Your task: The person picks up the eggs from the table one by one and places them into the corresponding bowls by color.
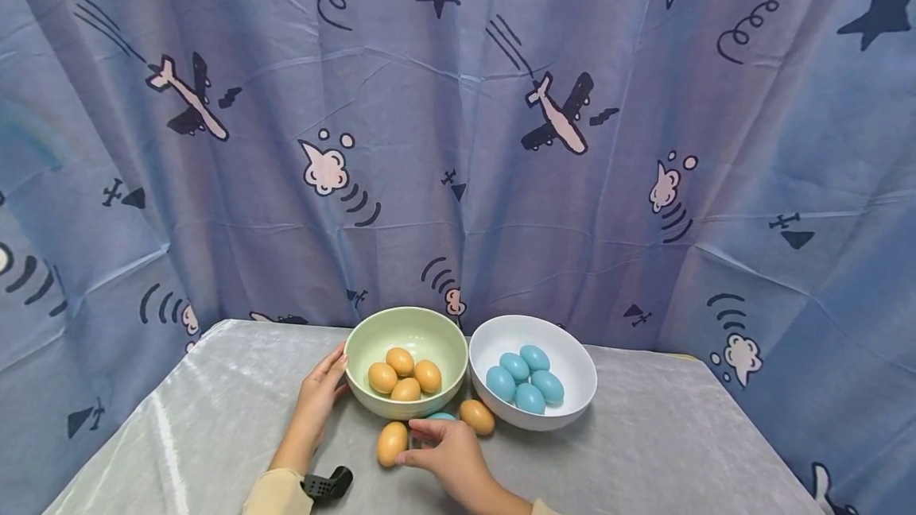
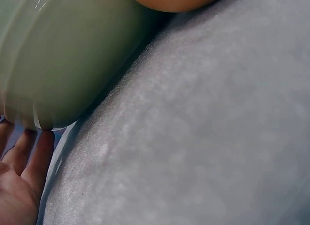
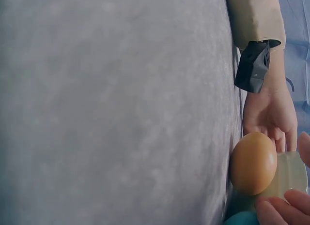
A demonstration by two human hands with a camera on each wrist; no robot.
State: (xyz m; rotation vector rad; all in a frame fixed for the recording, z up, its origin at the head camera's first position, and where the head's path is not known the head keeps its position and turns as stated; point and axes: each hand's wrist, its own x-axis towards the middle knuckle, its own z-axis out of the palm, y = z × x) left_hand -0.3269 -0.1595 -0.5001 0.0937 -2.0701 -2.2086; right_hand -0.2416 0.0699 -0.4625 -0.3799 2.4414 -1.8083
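Observation:
A light green bowl (image 1: 358, 397) holds several orange eggs (image 1: 428, 376). My left hand (image 1: 320, 392) touches the bowl's left side, its fingertips against the outer wall in the left wrist view. On the cloth in front lies a loose orange egg (image 1: 392, 443). Beside it is my right hand (image 1: 458, 459), thumb and fingers apart, with the thumb tip close to the egg's right side. In the right wrist view this egg (image 3: 254, 163) shows whole, no fingers round it. A blue egg (image 1: 442, 416), partly hidden by the right hand, lies at the green bowl's foot. Another orange egg (image 1: 476, 416) sits between the bowls.
A white bowl (image 1: 583, 388) with several blue eggs (image 1: 530, 399) stands right of the green one. Both stand on a grey cloth-covered table (image 1: 644, 451). Behind hangs a blue patterned curtain (image 1: 401, 102). A black wrist device (image 1: 327, 485) is on the left arm.

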